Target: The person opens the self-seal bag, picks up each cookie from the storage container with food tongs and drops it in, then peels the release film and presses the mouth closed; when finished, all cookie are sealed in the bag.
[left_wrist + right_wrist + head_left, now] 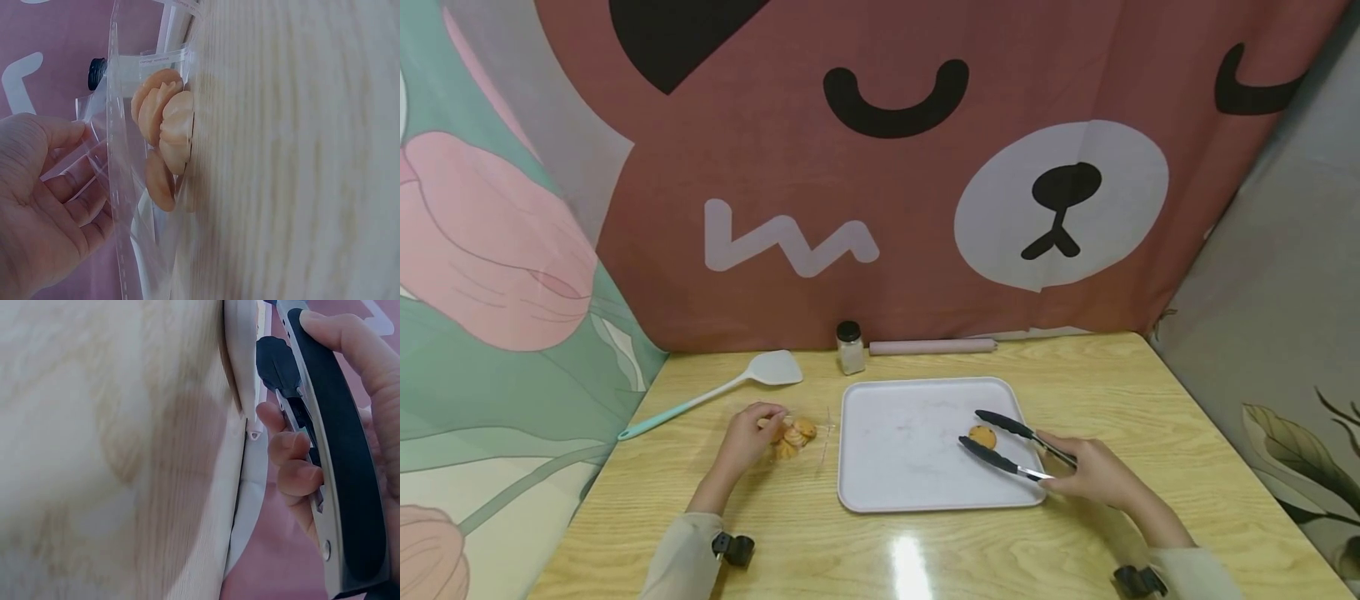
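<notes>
Tongs [1000, 462] are sitting part-spread, gripped in my right hand [1093, 477]; I'm seeing one cookie [982, 436] between their tips, over the tray [902, 442]. My left hand [747, 439] is pinching the bag [133, 190] of other cookies [176, 134] beside the tray.

Left sleeve [681, 557] is showing plain pale beige; right sleeve [1197, 575] is matching. Blocky black left wrist device [733, 548] is jutting beside sleeve edge, black right wrist device [1138, 582] likewise.
</notes>
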`<state>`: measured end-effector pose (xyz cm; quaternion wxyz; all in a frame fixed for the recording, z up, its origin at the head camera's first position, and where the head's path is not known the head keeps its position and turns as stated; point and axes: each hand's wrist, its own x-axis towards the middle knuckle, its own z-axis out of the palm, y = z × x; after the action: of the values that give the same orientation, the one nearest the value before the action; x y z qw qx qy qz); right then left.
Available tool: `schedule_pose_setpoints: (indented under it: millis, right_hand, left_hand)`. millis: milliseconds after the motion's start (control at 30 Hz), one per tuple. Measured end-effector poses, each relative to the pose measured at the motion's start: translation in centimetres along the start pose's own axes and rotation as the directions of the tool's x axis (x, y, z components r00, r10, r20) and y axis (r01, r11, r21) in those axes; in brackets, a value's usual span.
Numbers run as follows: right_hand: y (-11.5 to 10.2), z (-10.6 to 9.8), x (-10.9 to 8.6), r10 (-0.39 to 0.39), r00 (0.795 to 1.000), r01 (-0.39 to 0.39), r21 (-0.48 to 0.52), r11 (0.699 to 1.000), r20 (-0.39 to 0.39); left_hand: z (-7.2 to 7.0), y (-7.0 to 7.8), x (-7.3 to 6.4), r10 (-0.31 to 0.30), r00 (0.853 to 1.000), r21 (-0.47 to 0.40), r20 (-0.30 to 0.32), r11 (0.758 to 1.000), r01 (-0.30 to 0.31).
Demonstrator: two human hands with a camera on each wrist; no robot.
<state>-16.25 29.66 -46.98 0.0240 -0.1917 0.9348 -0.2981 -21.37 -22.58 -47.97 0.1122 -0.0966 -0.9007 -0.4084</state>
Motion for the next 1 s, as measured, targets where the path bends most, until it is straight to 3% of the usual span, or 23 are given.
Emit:
schedule_pose_setpoints:
  millis: [133, 400, 1000]
  right_hand:
    - [0.0, -0.1, -0.3, 0.01, 1.0, -0.01, -0.006, 1.0, 0.007]
    - [0.1, -0.2, -0.8, -0.044, 0.999, 0.043, -0.028, 0.999, -0.014]
    - [0.0, -0.3, -1.3, -0.036, 0.999, 0.036, -0.004, 0.999, 0.002]
  left_hand:
    - [0.0, 0.0, 0.0, -0.005, 1.0, 0.004, 0.0, 1.0, 0.005]
    - [0.0, 0.0, 0.0, -0.001, 1.0, 0.017, -0.005, 1.0, 0.001]
    - [0.0, 0.4, -0.2, -0.006, 1.0, -0.004, -0.001, 1.0, 0.006]
